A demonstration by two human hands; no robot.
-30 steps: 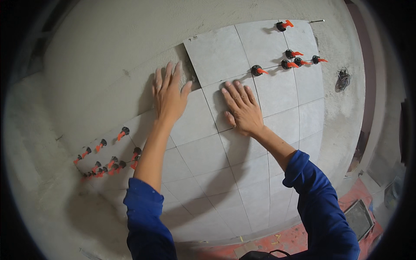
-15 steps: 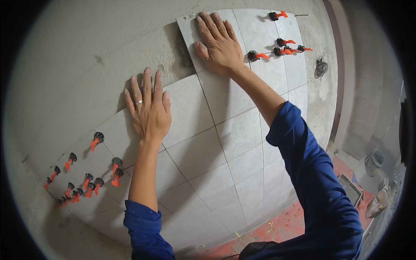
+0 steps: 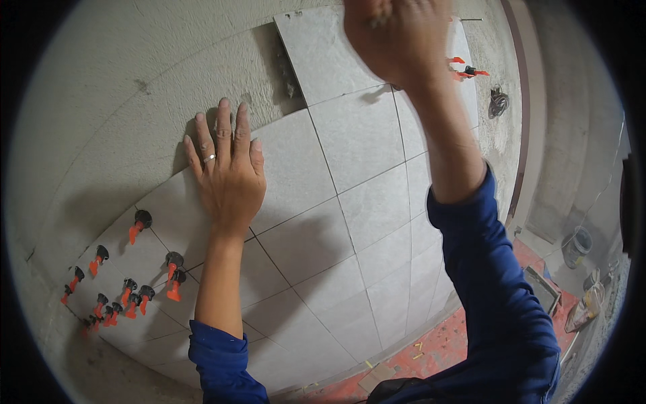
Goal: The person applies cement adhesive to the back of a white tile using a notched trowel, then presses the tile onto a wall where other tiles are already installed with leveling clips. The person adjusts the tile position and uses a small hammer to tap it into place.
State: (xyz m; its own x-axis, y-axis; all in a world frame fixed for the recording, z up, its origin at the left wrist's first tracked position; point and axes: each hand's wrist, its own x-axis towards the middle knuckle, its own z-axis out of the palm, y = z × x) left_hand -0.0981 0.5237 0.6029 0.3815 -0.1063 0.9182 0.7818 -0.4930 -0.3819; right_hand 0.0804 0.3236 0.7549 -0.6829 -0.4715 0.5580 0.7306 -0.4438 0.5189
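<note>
My left hand (image 3: 231, 178) lies with fingers spread, its palm over the upper edge of a light grey wall tile (image 3: 293, 168) and its fingertips reaching onto the bare cement wall (image 3: 161, 114). A ring shows on one finger. My right hand (image 3: 400, 44) is raised in front of the upper tile (image 3: 326, 50). Motion blurs it, and the top of the picture cuts it off, so its fingers do not show clearly. Behind it, some black-and-orange tile levelling clips (image 3: 471, 71) are partly hidden. Several more levelling clips (image 3: 140, 223) stick out of the joints left of my left hand.
A bundle of dark cable (image 3: 498, 103) pokes from the wall at the right. Down on the red floor (image 3: 441, 343) lie small yellow bits and a tray-like frame (image 3: 542, 289). Beyond them stand a bucket (image 3: 576, 248) and a bag (image 3: 584, 308).
My right hand has left the upper tile, where it lay flat, and moved up and to the right. My left hand stays on the wall, shifted only slightly in the picture.
</note>
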